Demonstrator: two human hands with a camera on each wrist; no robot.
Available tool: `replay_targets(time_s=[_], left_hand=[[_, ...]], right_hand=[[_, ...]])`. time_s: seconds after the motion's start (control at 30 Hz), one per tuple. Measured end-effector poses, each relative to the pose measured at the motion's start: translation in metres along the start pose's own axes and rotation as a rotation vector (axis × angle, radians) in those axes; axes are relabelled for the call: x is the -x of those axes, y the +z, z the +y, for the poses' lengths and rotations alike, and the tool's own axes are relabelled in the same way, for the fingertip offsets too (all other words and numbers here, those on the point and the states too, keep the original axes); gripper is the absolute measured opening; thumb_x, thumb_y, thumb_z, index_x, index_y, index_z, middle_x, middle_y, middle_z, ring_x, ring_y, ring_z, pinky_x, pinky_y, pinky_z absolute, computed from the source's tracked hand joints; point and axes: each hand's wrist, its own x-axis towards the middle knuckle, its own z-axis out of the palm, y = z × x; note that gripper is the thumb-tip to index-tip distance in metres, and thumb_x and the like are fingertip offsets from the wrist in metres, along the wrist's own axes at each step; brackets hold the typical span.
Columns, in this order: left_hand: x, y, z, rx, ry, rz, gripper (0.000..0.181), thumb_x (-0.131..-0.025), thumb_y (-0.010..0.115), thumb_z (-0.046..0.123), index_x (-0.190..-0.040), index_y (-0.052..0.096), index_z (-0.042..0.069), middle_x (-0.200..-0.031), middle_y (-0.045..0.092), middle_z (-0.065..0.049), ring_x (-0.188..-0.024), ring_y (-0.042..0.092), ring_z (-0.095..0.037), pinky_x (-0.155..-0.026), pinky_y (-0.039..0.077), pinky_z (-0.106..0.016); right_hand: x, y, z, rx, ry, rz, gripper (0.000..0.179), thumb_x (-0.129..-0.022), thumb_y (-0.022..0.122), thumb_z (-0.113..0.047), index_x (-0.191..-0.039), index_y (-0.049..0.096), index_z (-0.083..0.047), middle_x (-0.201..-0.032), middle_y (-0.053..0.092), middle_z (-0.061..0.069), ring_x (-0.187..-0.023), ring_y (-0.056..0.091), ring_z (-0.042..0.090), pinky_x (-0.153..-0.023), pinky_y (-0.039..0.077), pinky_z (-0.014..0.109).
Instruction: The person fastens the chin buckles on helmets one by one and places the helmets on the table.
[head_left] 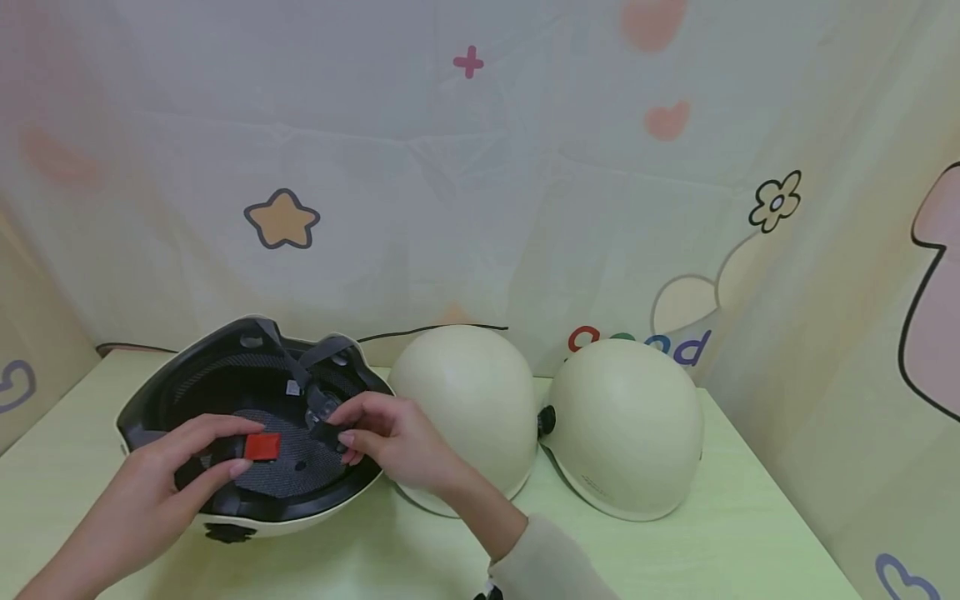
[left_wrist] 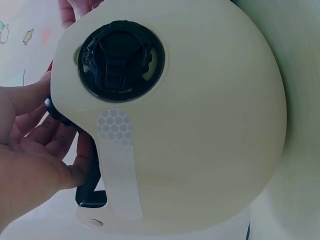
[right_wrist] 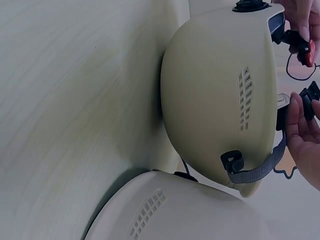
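Note:
An upturned cream helmet [head_left: 300,527] lies at the left of the table, its black padded inside facing up. Above that hollow my left hand [head_left: 161,475] pinches a black buckle with a red button [head_left: 262,447] between thumb and fingers. To its right, my right hand [head_left: 401,437] pinches the black buckle end [head_left: 327,433] of the grey chin strap [head_left: 296,367]. A small gap separates the two buckle parts. In the left wrist view the helmet shell [left_wrist: 210,125] with its round black knob [left_wrist: 120,60] hides much of the left hand's grip.
Two more cream helmets stand dome up to the right, a middle one [head_left: 465,408] and a right one [head_left: 626,429]. They sit close to the upturned helmet on the pale green table [head_left: 750,533]. A patterned cloth [head_left: 480,208] hangs behind, with a thin black cable along its foot.

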Motion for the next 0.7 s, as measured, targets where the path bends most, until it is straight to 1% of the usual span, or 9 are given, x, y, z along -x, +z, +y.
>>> replay_targets(time_s=[0.03,0.07,0.23,0.3,0.37,0.47,0.6,0.7], left_hand=[[0.0,0.0,0.0,0.001,-0.004,-0.003,0.041,-0.072,0.075,0.005,-0.108,0.063,0.019,-0.104,0.061,0.004,-0.094,0.048,0.002,-0.076,0.036,-0.006],[0.0,0.0,0.0,0.001,-0.003,-0.003,0.041,-0.071,0.076,0.005,-0.108,0.063,0.019,-0.104,0.061,0.004,-0.094,0.048,0.002,-0.076,0.036,-0.006],[0.0,0.0,0.0,-0.003,0.005,-0.001,0.043,-0.07,0.077,0.005,-0.107,0.063,0.021,-0.101,0.061,0.005,-0.092,0.05,0.001,-0.076,0.036,-0.005],[0.001,0.0,0.0,-0.005,0.002,-0.005,0.043,-0.07,0.077,0.006,-0.108,0.063,0.021,-0.099,0.062,0.005,-0.09,0.051,0.001,-0.075,0.037,-0.007],[0.001,0.0,-0.001,-0.008,-0.001,-0.007,0.043,-0.07,0.076,0.005,-0.108,0.063,0.02,-0.098,0.063,0.005,-0.089,0.052,0.001,-0.074,0.039,-0.008],[0.001,0.0,-0.002,-0.012,-0.021,-0.019,0.044,-0.07,0.076,0.006,-0.109,0.063,0.02,-0.097,0.063,0.005,-0.087,0.053,0.0,-0.073,0.042,-0.013],[0.0,0.0,-0.002,-0.023,-0.036,-0.03,0.044,-0.07,0.076,0.007,-0.109,0.063,0.021,-0.097,0.063,0.005,-0.087,0.053,-0.001,-0.072,0.044,-0.017],[0.001,0.001,-0.003,-0.03,-0.028,-0.029,0.045,-0.069,0.077,0.006,-0.109,0.063,0.02,-0.098,0.063,0.004,-0.086,0.054,-0.002,-0.071,0.045,-0.016]], right_hand=[[0.0,0.002,-0.001,-0.011,0.01,0.004,0.017,-0.085,0.053,0.014,-0.101,0.057,0.012,-0.089,0.057,0.025,-0.066,0.06,0.031,-0.064,0.053,0.032],[0.0,0.003,-0.002,-0.021,0.022,0.005,0.018,-0.085,0.053,0.014,-0.102,0.058,0.012,-0.089,0.057,0.025,-0.066,0.06,0.034,-0.064,0.054,0.032],[0.0,0.008,-0.004,-0.05,0.059,-0.008,0.02,-0.085,0.053,0.013,-0.104,0.06,0.012,-0.094,0.059,0.025,-0.068,0.063,0.032,-0.066,0.054,0.036],[0.0,0.009,-0.004,-0.051,0.059,-0.016,0.021,-0.086,0.053,0.012,-0.106,0.06,0.011,-0.098,0.058,0.024,-0.068,0.063,0.027,-0.067,0.054,0.034],[0.0,0.01,-0.002,-0.042,0.055,-0.018,0.022,-0.086,0.053,0.012,-0.107,0.06,0.01,-0.098,0.057,0.022,-0.066,0.062,0.02,-0.067,0.054,0.03],[0.0,0.012,-0.001,-0.027,0.045,-0.015,0.024,-0.085,0.053,0.012,-0.108,0.061,0.009,-0.095,0.055,0.017,-0.066,0.059,0.011,-0.068,0.053,0.028],[0.001,0.014,-0.003,-0.02,0.03,-0.024,0.026,-0.085,0.052,0.015,-0.107,0.062,0.007,-0.093,0.054,0.013,-0.066,0.057,0.005,-0.069,0.054,0.03],[0.001,0.016,-0.004,-0.035,0.031,-0.051,0.026,-0.085,0.051,0.016,-0.108,0.061,0.008,-0.093,0.053,0.013,-0.066,0.057,0.004,-0.069,0.053,0.029]])
